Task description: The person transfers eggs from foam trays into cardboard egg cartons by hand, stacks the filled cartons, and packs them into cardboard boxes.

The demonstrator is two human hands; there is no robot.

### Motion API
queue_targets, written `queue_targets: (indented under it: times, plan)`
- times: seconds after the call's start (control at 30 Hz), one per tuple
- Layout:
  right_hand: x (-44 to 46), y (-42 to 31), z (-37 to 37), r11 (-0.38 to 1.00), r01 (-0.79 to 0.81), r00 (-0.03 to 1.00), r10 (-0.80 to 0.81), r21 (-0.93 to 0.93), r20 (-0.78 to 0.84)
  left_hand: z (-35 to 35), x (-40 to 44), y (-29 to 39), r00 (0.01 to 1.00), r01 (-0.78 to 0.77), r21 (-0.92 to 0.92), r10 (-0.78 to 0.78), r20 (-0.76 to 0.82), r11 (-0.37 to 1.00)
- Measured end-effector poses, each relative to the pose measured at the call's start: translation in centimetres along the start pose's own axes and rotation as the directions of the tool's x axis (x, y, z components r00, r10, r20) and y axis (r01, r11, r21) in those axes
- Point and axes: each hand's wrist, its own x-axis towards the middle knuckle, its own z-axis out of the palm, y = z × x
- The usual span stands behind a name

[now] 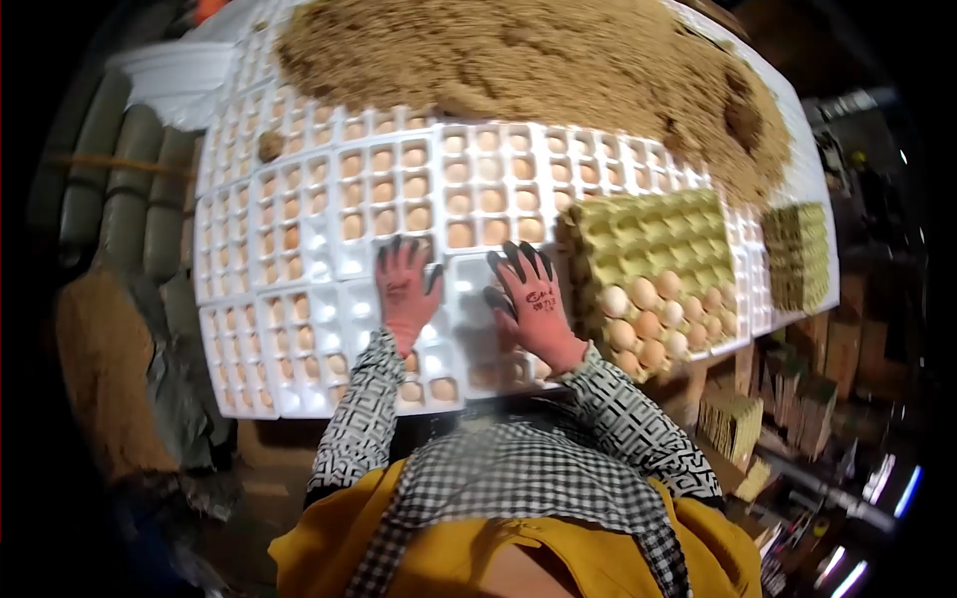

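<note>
My left hand [407,299], in a pink glove with dark fingertips, lies palm down over the white egg trays [469,289]. Its fingers are spread, and no egg shows in them. My right hand [540,317], gloved alike, is beside it over bare tray cells, fingers apart. Whether either palm touches the trays I cannot tell. Rows of eggs [490,201] fill the cells beyond my fingertips. Just right of my right hand stands a stack of yellow-green egg cartons [650,231], with loose brown and pale eggs [648,325] on its near part.
A broad heap of brown grainy material [498,60] covers the far side of the trays. Another carton stack [797,257] stands at the right edge. Grey-green rolled bundles [130,189] lie left of the table; more cartons [730,427] sit below on the right.
</note>
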Motion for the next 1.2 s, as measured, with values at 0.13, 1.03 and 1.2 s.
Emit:
queue_targets:
  times: [0.13,1.03,1.2]
  plan:
    - [-4.1,3.0,-15.2,0.972,-0.141,0.885,0.209,0.187,-0.417,-1.7,1.2,6.0,0.994,-0.103,-0.405,0.086,-0.062,0.908]
    - [-7.8,16.5,-20.9,0.991,0.13,0.989,-0.132,0.033,0.064,-5.0,-0.3,27.3,0.834,-0.24,-0.109,0.263,0.485,0.965]
    - [-7.1,12.4,-21.7,0.976,0.1,0.995,-0.098,0.196,-0.017,-6.2,-3.4,21.8,0.966,0.218,-0.491,-0.115,0.231,0.844]
